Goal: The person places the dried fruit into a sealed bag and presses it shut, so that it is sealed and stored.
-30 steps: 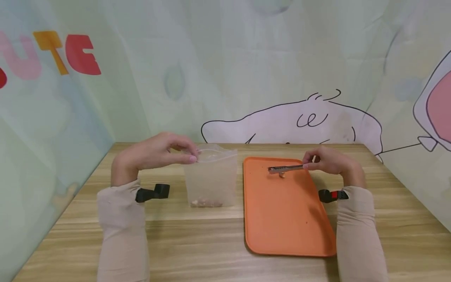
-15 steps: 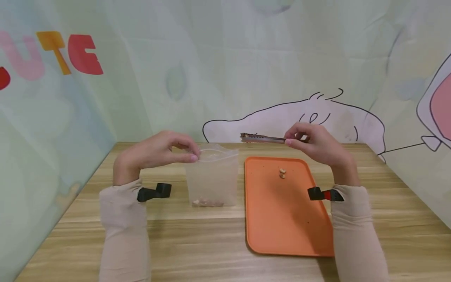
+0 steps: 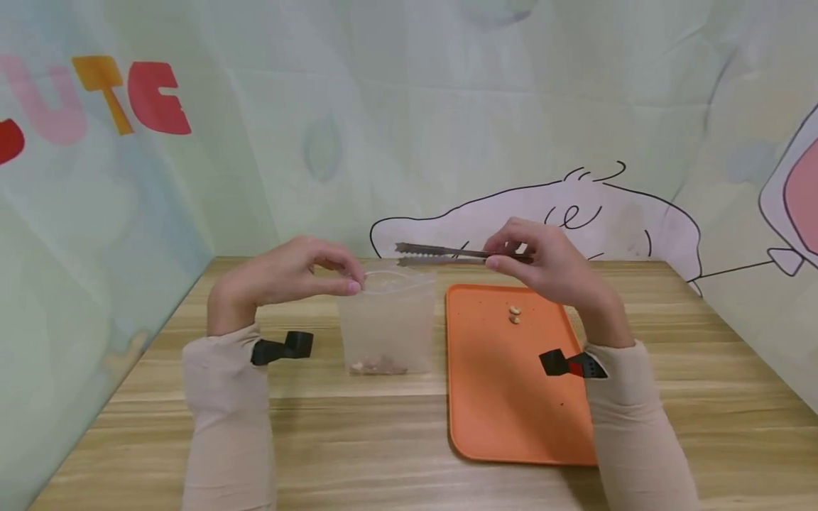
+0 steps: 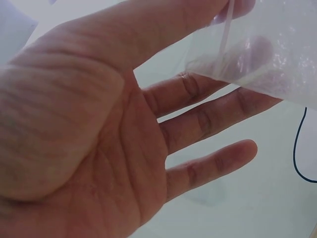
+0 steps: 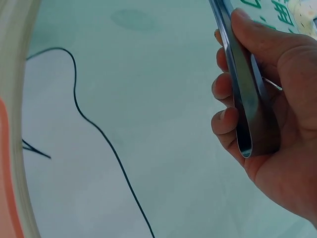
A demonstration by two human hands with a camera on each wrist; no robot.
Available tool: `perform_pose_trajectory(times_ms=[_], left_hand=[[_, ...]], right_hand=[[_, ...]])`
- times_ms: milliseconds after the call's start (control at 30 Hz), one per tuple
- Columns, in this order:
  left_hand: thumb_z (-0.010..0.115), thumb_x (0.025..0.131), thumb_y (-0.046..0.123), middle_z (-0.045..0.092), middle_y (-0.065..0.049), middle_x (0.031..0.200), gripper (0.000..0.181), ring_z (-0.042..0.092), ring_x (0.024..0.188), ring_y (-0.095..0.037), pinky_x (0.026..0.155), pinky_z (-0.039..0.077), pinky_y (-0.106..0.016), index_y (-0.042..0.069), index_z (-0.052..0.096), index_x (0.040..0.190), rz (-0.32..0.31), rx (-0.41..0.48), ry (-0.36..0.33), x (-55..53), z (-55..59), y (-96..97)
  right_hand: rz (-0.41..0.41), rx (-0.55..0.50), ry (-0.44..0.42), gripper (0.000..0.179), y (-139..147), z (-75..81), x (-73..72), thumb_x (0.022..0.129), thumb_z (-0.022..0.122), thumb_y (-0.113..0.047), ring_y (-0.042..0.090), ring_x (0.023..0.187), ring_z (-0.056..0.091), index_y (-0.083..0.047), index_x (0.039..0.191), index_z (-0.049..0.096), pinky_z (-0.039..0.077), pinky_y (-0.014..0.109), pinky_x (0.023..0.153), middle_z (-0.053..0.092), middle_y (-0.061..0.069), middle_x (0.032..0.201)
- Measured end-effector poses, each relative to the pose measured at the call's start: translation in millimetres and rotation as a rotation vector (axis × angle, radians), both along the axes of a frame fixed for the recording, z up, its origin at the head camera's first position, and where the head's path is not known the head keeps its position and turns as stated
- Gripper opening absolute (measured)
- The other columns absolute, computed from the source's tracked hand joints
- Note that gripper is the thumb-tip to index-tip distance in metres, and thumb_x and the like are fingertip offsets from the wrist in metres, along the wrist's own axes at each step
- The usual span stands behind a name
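The right grip (image 3: pixel 543 266) is holding the tongs (image 3: pixel 431 249), its thumb pressing one arm, fingers curling round the other, and the bent end resting against the palm. The tongs are lying nearly level, their long axis running leftward from the right grip towards the bag (image 3: pixel 390 326). Their toothed tips are standing parted, and nothing is showing between them, though a small piece could be hidden.

The tips are hanging just above the bag's mouth, near its far edge in the head view; whether they are sitting squarely over the gap, I cannot tell. The left grip (image 3: pixel 297 273) is the nearer one: it is touching the bag, pinching its rim by the left corner, the other fingers reaching out loosely, some showing through the film.

The bag is standing upright on the bench (image 3: pixel 319 440), brown and pale pieces (image 3: pixel 380 365) gathering along its bottom. Just beside it on the right, the orange tray (image 3: pixel 505 397) is carrying two nuts (image 3: pixel 515 315) near its far end. They are lying below the right grip, well apart from the tips.
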State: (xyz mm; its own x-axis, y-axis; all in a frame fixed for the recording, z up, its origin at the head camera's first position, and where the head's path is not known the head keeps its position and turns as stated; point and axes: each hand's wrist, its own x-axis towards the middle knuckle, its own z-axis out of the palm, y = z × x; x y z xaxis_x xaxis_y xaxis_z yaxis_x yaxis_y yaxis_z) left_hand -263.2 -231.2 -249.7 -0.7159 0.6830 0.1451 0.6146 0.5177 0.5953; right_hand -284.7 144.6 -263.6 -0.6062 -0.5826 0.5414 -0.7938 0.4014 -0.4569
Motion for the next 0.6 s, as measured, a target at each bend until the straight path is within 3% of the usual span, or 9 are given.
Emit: perform_pose_trajectory(times_ms=[133,367,600], left_hand=[[0.071,0.095,0.021,0.069,0.005,0.1,0.008,0.062,0.095,-0.015,0.086,0.05,-0.03,0.017,0.074,0.101,-0.001,0.005,0.009,0.7,-0.4,0.3],[0.072,0.095,0.021,0.069,0.006,0.099,0.008,0.063,0.094,-0.014,0.086,0.051,-0.03,0.017,0.074,0.101,0.004,-0.003,0.012,1.5,0.8,-0.3],[0.072,0.095,0.022,0.069,0.006,0.099,0.008,0.062,0.095,-0.014,0.085,0.05,-0.031,0.018,0.073,0.101,0.013,-0.009,-0.002,2.9,2.3,-1.9]], right_hand=[[-0.114,0.032,-0.015,0.01,27.4,0.9,-3.0,0.092,0.072,-0.006,0.014,0.082,0.059,-0.011,0.101,0.072,0.05,0.022,0.068,0.064,-0.003,0.092],[-0.317,0.186,-0.12,0.008,78.0,-2.5,-9.0,0.092,0.074,-0.011,0.014,0.083,0.057,-0.01,0.1,0.072,0.047,0.022,0.071,0.066,0.0,0.094],[-0.399,0.322,-0.27,0.016,107.3,-19.2,-19.2,0.094,0.073,-0.02,0.02,0.082,0.057,-0.007,0.102,0.073,0.046,0.026,0.067,0.067,0.004,0.091]])
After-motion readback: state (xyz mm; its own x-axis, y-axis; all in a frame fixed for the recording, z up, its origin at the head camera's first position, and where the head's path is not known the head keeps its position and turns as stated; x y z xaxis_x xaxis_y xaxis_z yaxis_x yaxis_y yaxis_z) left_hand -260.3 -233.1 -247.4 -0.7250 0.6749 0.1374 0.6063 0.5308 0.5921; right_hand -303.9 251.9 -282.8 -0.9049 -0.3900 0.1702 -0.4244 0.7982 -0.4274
